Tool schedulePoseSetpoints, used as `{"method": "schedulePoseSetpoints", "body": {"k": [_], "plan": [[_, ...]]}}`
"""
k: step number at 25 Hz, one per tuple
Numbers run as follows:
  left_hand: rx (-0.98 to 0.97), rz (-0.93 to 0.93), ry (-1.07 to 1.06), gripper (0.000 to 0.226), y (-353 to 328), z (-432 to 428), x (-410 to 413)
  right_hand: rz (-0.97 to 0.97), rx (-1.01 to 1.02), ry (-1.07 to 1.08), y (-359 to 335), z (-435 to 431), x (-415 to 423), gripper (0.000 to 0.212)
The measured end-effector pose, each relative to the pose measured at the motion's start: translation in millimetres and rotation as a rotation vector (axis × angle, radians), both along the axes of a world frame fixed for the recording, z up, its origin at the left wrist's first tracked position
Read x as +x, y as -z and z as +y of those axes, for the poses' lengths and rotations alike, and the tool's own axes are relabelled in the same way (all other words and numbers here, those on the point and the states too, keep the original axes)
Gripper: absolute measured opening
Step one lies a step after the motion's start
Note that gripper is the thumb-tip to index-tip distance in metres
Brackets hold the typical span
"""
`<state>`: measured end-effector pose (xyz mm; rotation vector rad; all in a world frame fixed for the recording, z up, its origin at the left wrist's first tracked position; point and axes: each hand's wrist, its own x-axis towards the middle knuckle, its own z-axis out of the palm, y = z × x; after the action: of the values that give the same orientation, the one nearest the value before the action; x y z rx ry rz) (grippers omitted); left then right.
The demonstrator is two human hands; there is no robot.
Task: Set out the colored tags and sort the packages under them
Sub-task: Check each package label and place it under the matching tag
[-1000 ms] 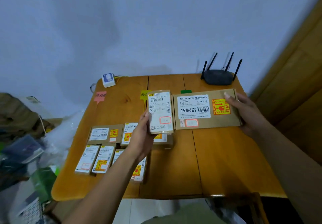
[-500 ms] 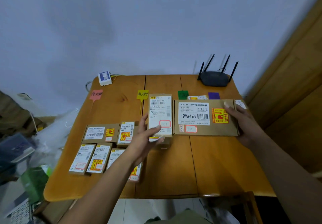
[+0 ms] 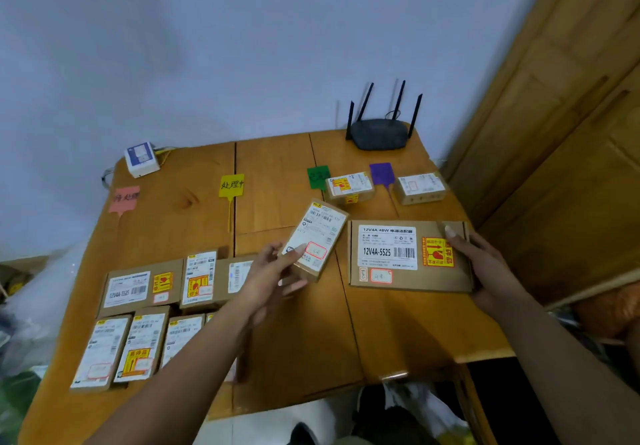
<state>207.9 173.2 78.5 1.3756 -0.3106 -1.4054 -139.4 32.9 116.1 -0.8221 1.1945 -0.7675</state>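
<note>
Coloured tags are already out along the far side of the wooden table (image 3: 284, 340): pink tag (image 3: 124, 198) farthest from the router (image 3: 379, 133), then yellow tag (image 3: 231, 185), green tag (image 3: 318, 176) and purple tag (image 3: 381, 173) closest below it. I judge sorting barely begun: only one small box (image 3: 349, 186) sits by the green tag and another box (image 3: 420, 187) by the purple. My left hand (image 3: 268, 276) pinches a narrow package (image 3: 317, 238), tilted, lifted toward the router; my right hand (image 3: 485, 266) grips the wide package (image 3: 408, 256) at its router-side edge. The unsorted pile (image 3: 145, 309) waits far from the router, near the table's front corner.
</note>
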Motion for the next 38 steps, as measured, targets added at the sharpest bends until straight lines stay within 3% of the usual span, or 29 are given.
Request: {"method": "schedulePoseSetpoints", "body": {"k": [9, 12, 16, 22, 31, 35, 38], "plan": [[0.119, -0.031, 0.105, 0.045, 37, -132, -30, -0.055, 0.058, 0.069, 41, -113, -55, 0.04], [0.149, -0.127, 0.14, 0.048, 52, -175, -36, -0.041, 0.068, 0.084, 63, -138, -65, 0.051], [0.216, -0.227, 0.039, 0.084, 77, -225, -38, -0.033, 0.109, 0.093, 87, -160, -65, 0.062], [0.304, -0.214, -0.039, 0.052, 119, -266, -33, 0.001, 0.159, 0.082, 106, -188, -50, 0.061], [0.347, -0.521, -0.062, 0.081, 136, -282, -38, 0.005, 0.165, 0.061, 113, -208, -17, 0.062], [0.357, -0.673, -0.101, 0.07, 124, -279, -42, 0.011, 0.148, 0.06, 107, -209, -13, 0.059], [0.134, -0.703, -0.095, 0.039, 108, -266, -60, 0.006, 0.127, 0.051, 97, -212, -13, 0.057]]}}
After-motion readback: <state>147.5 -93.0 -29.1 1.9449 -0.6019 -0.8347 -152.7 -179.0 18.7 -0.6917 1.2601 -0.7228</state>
